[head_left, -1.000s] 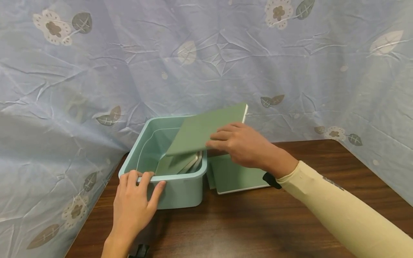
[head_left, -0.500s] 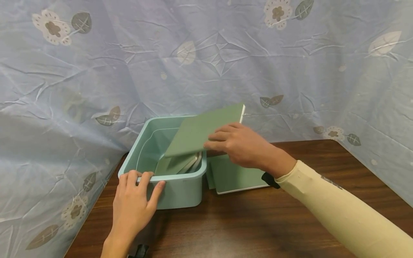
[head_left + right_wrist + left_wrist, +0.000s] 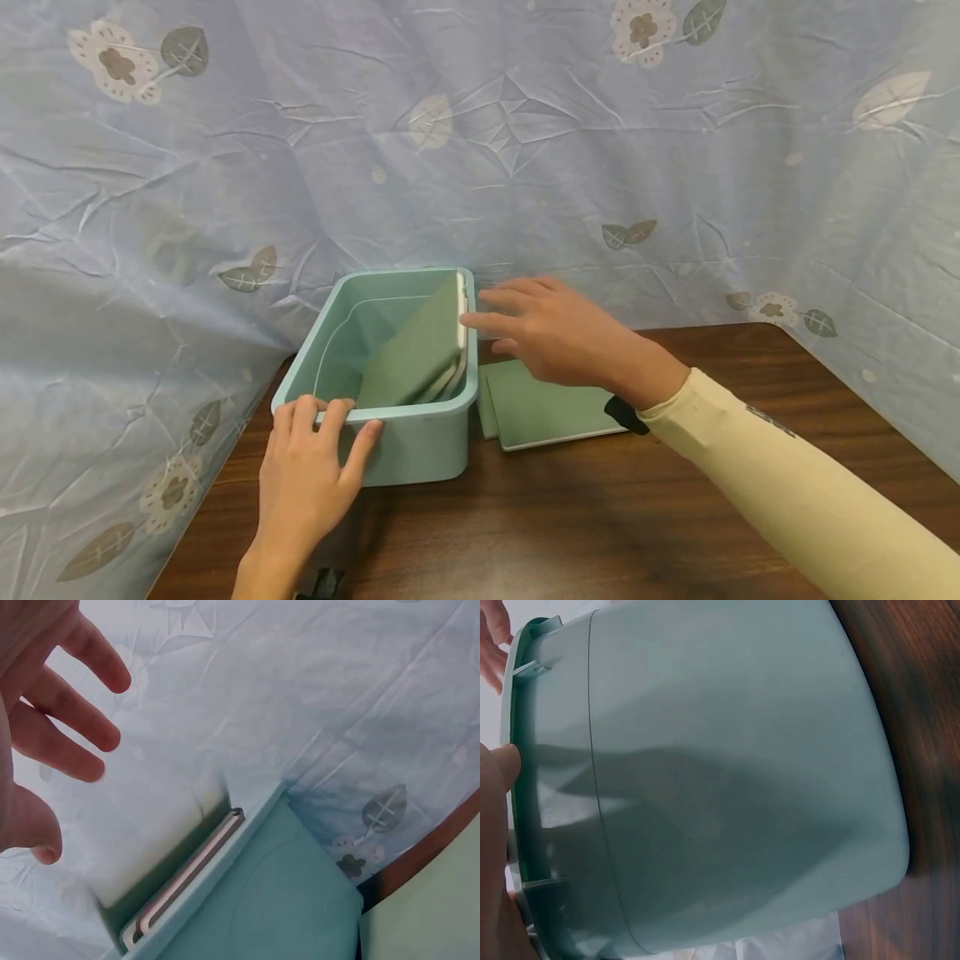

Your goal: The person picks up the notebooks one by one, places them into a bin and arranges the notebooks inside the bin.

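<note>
While a pale yellow sleeve [image 3: 795, 475] slants in from the near right corner, the left hand [image 3: 307, 483] grips the near rim of a blue-green bin [image 3: 408, 450], its fingers hooked over the edge and its thumb lying along the outer wall. The bin stands upright on a dark wood-grain counter [image 3: 562, 525].

Just beyond, to the right of the bin, two flat books [image 3: 551, 408] lie overlapping on the counter (green covers, pale page edges), the far part of them hidden below the right hand [image 3: 558, 333]. A black strap [image 3: 626, 414] shows at the sleeve's cuff. The right hand's fingers are released, spread out and holding nothing; the right wrist view shows them apart from everything.

Near those fingertips, a green book [image 3: 416, 342] is inside the bin, tilted, its upper edge toward the right wall. More thin books [image 3: 187, 877] stand between it and that wall; how many, I cannot tell.

Farthest back hangs a creased pale blue cloth [image 3: 525, 200] printed with flowers and leaves.
</note>
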The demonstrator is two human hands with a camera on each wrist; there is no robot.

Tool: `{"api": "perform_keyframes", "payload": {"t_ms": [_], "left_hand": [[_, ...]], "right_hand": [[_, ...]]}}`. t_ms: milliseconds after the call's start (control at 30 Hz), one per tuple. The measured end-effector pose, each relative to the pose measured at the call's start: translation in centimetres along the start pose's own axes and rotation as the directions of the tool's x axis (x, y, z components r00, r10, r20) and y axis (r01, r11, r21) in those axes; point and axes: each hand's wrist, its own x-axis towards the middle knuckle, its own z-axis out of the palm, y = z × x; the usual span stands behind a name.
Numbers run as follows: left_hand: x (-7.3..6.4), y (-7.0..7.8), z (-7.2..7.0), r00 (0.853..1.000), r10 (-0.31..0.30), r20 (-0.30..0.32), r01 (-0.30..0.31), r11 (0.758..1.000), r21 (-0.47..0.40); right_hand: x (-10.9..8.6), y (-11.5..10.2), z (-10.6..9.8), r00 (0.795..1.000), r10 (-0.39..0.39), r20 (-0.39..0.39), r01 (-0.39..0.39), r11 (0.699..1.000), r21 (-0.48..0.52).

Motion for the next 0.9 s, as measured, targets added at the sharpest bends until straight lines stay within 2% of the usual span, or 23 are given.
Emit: {"api": "perform_keyframes", "payload": {"t_ms": [167,667,900], "left_hand": [[-0.1,-0.1,-0.1,1.0,0.001,-0.008,-0.001,1.0,0.004],[-0.1,-0.1,-0.1,1.0,0.011,-0.011,-0.011,1.0,0.004],[-0.1,-0.1,0.0,1.0,0.015,-0.015,-0.015,1.0,0.004]], "right_hand": [[0.0,0.0,-0.2,0.999,-0.001,-0.044,0.001,1.0,0.002],[-1.0,0.4,0.5,0.999,0.047,-0.02,-0.046,0.998,0.039],[-1.5,0.6,0.9,0.998,0.056,-0.041,-0.053,0.995,0.082]]}}
